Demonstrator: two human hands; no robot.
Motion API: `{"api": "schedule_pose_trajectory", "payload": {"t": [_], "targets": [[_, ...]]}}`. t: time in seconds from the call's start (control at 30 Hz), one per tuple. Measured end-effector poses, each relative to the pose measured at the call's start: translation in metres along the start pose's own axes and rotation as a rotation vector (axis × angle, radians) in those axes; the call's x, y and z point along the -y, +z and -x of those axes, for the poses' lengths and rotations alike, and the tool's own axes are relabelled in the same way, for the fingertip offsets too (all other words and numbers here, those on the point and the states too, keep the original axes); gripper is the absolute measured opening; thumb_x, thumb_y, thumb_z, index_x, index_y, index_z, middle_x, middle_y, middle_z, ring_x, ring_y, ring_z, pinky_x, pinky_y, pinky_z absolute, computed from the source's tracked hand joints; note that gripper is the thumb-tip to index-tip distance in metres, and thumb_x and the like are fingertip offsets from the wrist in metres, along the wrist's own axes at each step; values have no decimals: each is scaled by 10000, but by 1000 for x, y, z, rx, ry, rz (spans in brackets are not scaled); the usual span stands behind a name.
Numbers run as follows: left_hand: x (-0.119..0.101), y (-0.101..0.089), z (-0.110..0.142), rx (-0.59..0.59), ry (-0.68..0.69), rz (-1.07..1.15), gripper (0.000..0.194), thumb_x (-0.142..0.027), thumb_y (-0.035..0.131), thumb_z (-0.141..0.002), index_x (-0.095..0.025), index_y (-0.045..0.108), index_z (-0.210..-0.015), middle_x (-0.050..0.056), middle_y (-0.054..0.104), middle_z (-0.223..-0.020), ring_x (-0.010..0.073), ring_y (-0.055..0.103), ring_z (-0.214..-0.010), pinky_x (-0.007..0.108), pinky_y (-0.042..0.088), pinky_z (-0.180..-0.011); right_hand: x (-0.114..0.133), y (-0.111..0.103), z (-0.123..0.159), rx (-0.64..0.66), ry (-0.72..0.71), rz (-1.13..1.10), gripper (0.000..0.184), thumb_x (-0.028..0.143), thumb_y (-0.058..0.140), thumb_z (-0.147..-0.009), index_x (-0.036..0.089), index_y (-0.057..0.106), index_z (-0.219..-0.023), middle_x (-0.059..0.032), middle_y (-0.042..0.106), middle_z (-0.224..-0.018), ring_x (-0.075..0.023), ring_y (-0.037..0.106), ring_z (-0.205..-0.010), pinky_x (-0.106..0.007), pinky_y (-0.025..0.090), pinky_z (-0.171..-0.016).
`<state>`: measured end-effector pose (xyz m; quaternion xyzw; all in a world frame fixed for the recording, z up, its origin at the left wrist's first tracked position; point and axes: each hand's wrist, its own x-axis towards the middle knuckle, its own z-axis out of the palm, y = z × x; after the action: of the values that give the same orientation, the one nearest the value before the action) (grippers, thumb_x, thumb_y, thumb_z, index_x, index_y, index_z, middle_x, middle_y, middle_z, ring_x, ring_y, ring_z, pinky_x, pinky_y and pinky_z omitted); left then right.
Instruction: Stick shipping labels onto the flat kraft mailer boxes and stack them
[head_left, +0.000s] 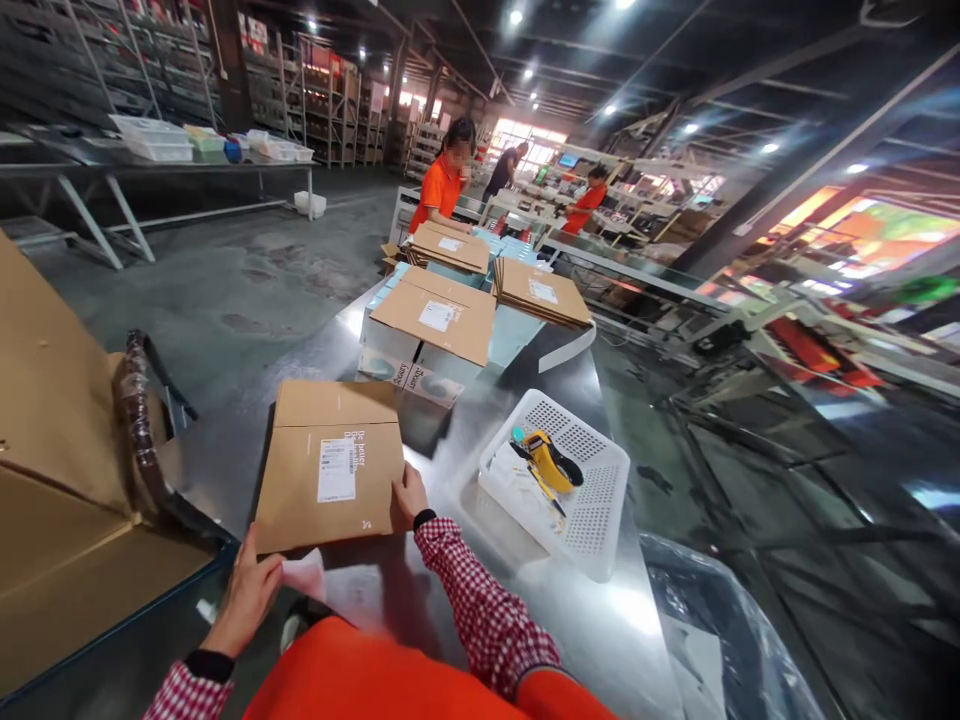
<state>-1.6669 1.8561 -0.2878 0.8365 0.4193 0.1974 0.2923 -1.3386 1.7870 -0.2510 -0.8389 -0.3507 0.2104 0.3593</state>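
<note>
A flat cardboard box [330, 462] with a white shipping label lies on the steel table [450, 470] in front of me. My left hand [246, 596] grips its near left corner, fingers curled under the edge, next to a pale slip of paper [306, 575]. My right hand [409, 493] presses against the box's right near edge, fingers closed on it. Both sleeves are red-and-white checked under an orange vest.
A white perforated basket [592, 520] holding a yellow tape dispenser [551, 462] sits to the right. Flat carton stacks [439, 315] and white product boxes lie farther along the table. A large carton [52, 480] stands at left. People in orange work at the far end.
</note>
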Motion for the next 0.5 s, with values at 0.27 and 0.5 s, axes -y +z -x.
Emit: {"api": "schedule_pose_trajectory", "payload": {"t": [0.27, 0.5], "targets": [[-3, 0, -3, -42, -49, 32, 411, -432, 437, -798, -164, 749, -792, 166, 498, -1355, 377, 390, -1301, 498, 377, -1041, 6, -8, 5, -27, -13, -71, 453, 154, 452, -724, 132, 558, -1164, -139, 588, -1159, -269, 500, -1125, -428, 394, -1000], [24, 5, 13, -158, -85, 151, 390, -530, 492, -709, -252, 764, -680, 136, 706, -1042, 398, 632, -1011, 528, 529, -854, 25, -36, 35, 91, -157, -527, 526, 257, 495, -795, 232, 459, -1319, -75, 555, -1294, -230, 535, -1146, -423, 441, -979]]}}
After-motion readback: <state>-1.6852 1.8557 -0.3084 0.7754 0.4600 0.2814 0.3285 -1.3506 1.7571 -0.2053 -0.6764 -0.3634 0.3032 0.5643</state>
